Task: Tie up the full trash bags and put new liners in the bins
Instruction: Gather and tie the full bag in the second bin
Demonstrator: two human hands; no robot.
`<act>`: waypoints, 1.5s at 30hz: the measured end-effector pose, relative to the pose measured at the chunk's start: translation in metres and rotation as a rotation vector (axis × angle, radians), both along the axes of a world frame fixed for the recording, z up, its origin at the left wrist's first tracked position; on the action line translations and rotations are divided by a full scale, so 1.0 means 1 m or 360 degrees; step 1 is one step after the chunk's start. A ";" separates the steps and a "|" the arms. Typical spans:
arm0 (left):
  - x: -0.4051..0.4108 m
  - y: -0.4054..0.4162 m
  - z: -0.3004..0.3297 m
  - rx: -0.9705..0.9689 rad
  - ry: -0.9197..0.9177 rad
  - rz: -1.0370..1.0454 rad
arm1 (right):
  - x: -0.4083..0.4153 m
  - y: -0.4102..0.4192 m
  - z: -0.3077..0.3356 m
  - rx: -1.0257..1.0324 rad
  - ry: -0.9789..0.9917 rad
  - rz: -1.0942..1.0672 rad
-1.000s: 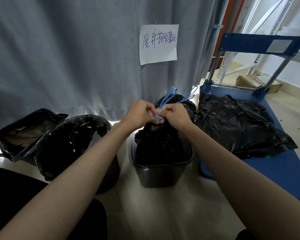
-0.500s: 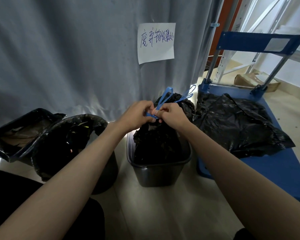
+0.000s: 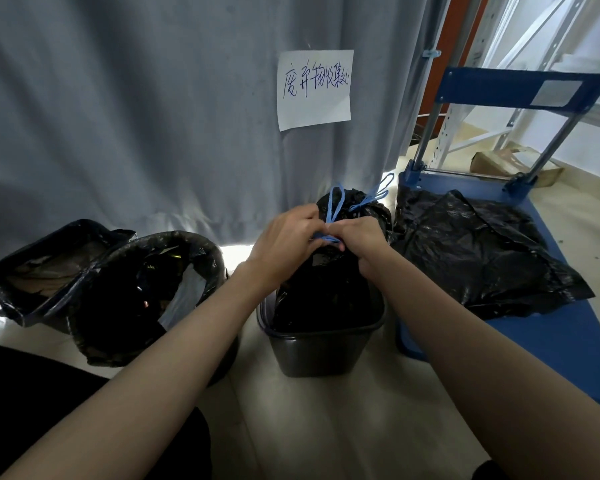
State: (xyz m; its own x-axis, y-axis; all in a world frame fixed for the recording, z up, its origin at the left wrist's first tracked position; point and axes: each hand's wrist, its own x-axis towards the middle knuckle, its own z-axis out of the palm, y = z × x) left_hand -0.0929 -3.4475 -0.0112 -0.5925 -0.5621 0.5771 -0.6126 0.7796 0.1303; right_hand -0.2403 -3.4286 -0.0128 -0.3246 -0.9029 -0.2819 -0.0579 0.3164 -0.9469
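Hands meet over middle bin (image 3: 321,344) on floor. Left hand (image 3: 284,239) and right hand (image 3: 359,237) each pinch blue drawstring (image 3: 333,211) at gathered neck of full black trash bag (image 3: 321,292), fingers curled tight; bag sits inside bin, neck above rim. Two drawstring loops stand up behind knuckles. Two lined bins left: round bin (image 3: 146,292), rectangular bin (image 3: 45,268). Loose black bags (image 3: 475,251) on blue cart (image 3: 551,334), right. Paper sign (image 3: 314,90) on grey curtain (image 3: 136,116).
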 end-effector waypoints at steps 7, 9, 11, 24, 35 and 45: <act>-0.004 -0.006 -0.002 0.0501 -0.0183 -0.0097 | 0.001 -0.001 -0.002 -0.0197 0.0123 -0.0064; -0.004 -0.008 0.002 0.0884 0.0006 0.0053 | 0.000 0.002 0.001 -0.0267 0.0190 -0.0031; -0.002 -0.010 0.003 0.1222 0.0159 0.0178 | 0.000 0.006 0.002 -0.0306 0.0314 0.0118; 0.011 -0.013 0.018 0.1642 0.0428 0.0336 | 0.007 0.018 0.005 -0.0557 0.0912 0.0494; 0.012 -0.019 0.020 0.1132 0.0247 0.0476 | 0.004 0.010 0.018 -0.0322 0.0799 0.0355; 0.038 -0.022 -0.014 0.0827 -0.0272 0.0926 | -0.023 0.033 0.012 0.0233 0.1424 0.0699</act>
